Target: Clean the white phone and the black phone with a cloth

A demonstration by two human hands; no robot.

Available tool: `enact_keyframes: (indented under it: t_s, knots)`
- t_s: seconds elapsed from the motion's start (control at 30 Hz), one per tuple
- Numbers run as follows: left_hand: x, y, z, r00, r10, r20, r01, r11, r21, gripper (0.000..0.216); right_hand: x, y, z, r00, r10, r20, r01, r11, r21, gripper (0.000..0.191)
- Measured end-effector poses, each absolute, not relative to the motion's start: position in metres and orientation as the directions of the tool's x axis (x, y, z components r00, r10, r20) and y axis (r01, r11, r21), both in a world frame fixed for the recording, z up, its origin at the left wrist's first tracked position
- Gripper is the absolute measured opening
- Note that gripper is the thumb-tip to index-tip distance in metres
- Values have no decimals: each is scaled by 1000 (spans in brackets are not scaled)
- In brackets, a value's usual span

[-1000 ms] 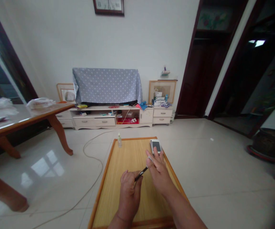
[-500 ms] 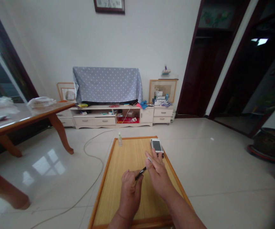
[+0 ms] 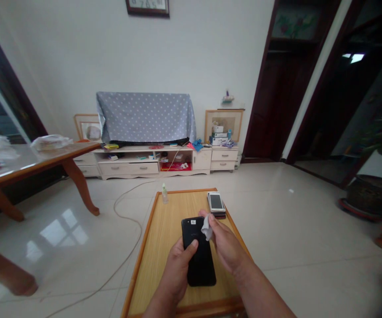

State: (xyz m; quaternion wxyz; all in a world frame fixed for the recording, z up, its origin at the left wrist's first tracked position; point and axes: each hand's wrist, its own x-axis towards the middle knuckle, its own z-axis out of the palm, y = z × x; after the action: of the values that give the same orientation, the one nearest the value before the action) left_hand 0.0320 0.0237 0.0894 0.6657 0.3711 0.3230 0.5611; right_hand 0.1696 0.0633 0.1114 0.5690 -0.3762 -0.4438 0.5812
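Observation:
A black smartphone is held over the small wooden table, its back with a small white sticker facing up. My left hand grips its left side, the thumb lying across the back. In my right hand a whitish cloth or tissue is pinched between thumb and fingers, close to the phone's upper right edge. Whether the cloth touches the phone I cannot tell. Beyond my right hand lies a stack of phones, a white one on top, at the table's far right corner.
A small clear spray bottle stands at the table's far left corner. A cable runs over the tiled floor to the left. Further left is a larger wooden table with plastic bags. A white cabinet stands against the wall.
The phone has turned from edge-on to lying with its back toward me. My right hand, with the cloth, has rolled over so that the cloth shows more. The view has shifted slightly.

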Motion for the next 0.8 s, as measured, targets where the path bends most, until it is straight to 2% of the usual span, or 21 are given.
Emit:
enact_keyframes:
  t_s: [0.1, 0.23, 0.3, 0.4, 0.6, 0.8]
  knots:
    - [32, 26, 87, 195, 980, -43, -584, 151, 797, 49, 166, 58, 115, -144, 987, 67, -314, 19, -949, 60]
    - [20, 34, 78, 147, 982, -116, -661, 185, 728, 41, 165, 45, 123, -411, 909, 76, -278, -45, -960, 58]
    - [14, 38, 75, 142, 979, -144, -687, 202, 698, 38, 164, 42, 124, -481, 872, 89, -276, -54, -960, 56]
    - [12, 36, 76, 203, 969, -140, -682, 242, 690, 37, 164, 45, 120, -452, 889, 81, -249, -38, -968, 56]
    - [22, 26, 78, 320, 937, -138, -612, 315, 725, 41, 165, 58, 108, -272, 959, 78, -246, 9, -969, 52]
    - [10, 40, 66, 173, 959, -226, -640, 284, 714, 40, 157, 46, 98, -416, 904, 97, -80, 69, -994, 55]
